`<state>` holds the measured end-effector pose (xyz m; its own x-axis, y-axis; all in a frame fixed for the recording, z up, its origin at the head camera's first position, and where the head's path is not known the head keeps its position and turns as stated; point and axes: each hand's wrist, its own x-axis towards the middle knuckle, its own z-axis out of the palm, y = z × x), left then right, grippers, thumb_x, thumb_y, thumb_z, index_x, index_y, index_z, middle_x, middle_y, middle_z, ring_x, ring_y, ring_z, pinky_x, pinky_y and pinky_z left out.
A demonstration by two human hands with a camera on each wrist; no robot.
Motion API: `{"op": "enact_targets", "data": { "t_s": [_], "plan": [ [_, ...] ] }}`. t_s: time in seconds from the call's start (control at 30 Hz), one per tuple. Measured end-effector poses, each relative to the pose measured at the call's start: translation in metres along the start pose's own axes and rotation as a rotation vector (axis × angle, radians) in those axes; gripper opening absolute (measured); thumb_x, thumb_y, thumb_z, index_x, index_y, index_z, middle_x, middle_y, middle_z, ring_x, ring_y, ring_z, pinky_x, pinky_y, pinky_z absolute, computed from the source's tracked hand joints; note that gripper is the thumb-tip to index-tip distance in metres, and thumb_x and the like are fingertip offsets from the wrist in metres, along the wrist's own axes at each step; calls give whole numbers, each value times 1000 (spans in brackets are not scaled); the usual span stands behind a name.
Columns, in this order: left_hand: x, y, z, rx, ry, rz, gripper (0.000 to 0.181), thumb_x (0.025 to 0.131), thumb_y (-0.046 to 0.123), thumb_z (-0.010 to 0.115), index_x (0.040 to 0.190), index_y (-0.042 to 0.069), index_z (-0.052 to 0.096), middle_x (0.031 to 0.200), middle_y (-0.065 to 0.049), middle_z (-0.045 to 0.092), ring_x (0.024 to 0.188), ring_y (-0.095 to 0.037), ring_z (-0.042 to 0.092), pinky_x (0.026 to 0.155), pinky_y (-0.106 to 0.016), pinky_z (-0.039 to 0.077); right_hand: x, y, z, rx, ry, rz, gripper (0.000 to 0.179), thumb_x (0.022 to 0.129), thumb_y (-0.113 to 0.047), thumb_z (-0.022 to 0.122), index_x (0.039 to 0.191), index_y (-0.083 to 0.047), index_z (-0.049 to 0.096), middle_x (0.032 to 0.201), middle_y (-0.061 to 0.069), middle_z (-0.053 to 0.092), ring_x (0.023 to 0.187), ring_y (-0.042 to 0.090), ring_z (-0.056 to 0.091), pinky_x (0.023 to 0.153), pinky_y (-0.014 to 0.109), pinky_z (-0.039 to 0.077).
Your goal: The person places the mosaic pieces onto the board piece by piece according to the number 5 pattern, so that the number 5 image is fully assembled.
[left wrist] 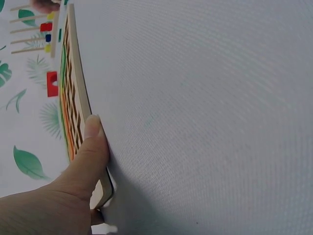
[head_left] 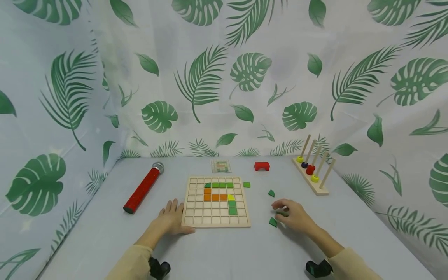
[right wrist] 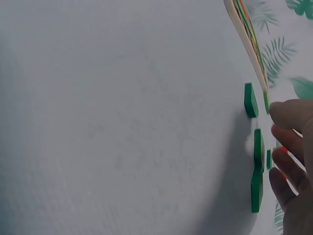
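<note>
A wooden grid board [head_left: 217, 221] lies flat, with green tiles [head_left: 222, 185], orange tiles [head_left: 215, 197] and a yellow tile [head_left: 231, 197] in its cells. My left hand [head_left: 171, 219] rests at its near left corner, thumb [left wrist: 94, 142] against the front edge and fingers extended along the left side. Over loose green pieces right of the board, my right hand [head_left: 294, 216] hovers with loosely bent fingers and nothing visibly gripped. One rounded green piece [head_left: 273, 222] lies by the thumb; other green pieces [right wrist: 257, 188] appear below the fingers, partly hidden in the head view.
Another rounded green piece [head_left: 271, 193] and a green square [head_left: 246, 184] lie farther back. Behind the board are a patterned card [head_left: 221, 166] and a red arch block [head_left: 261, 166]. A red microphone [head_left: 143, 188] lies left; a peg stand with beads [head_left: 320, 190] stands back right.
</note>
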<state>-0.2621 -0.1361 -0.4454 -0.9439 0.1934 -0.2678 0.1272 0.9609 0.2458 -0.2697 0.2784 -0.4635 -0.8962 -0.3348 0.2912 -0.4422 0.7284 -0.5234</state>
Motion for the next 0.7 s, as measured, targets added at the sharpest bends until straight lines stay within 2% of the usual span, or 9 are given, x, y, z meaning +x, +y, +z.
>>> {"op": "enact_targets", "data": {
  "t_s": [0.17, 0.37, 0.53, 0.7],
  "plan": [
    [-5, 2, -5, 1, 10, 16, 100, 76, 56, 70, 142, -7, 30, 148, -33, 19, 136, -48, 15, 106, -60, 20, -5, -9, 3, -57, -85, -72, 29, 77, -5, 75, 104, -9, 66, 101, -4, 64, 97, 18, 59, 84, 41, 50],
    [-4, 0, -3, 24, 18, 32, 99, 77, 56, 69, 142, -8, 30, 148, -33, 20, 136, -48, 16, 106, -60, 21, -12, -14, 4, -108, -139, -85, 29, 77, -9, 76, 103, -15, 67, 106, -5, 63, 100, 17, 59, 85, 41, 50],
    [-1, -1, -1, 9, 19, 26, 101, 76, 57, 70, 142, -8, 30, 148, -32, 20, 136, -48, 16, 106, -61, 19, -18, -15, 0, -121, -134, -129, 29, 76, -5, 75, 103, -13, 67, 105, -5, 63, 100, 18, 60, 84, 40, 50],
    [8, -7, 8, 20, 17, 17, 104, 76, 61, 67, 145, -5, 26, 150, -30, 16, 138, -46, 12, 108, -59, 16, -21, -13, 2, -145, -92, -97, 29, 77, -5, 76, 104, -12, 67, 100, -8, 63, 95, 14, 59, 81, 35, 51]
  ]
}}
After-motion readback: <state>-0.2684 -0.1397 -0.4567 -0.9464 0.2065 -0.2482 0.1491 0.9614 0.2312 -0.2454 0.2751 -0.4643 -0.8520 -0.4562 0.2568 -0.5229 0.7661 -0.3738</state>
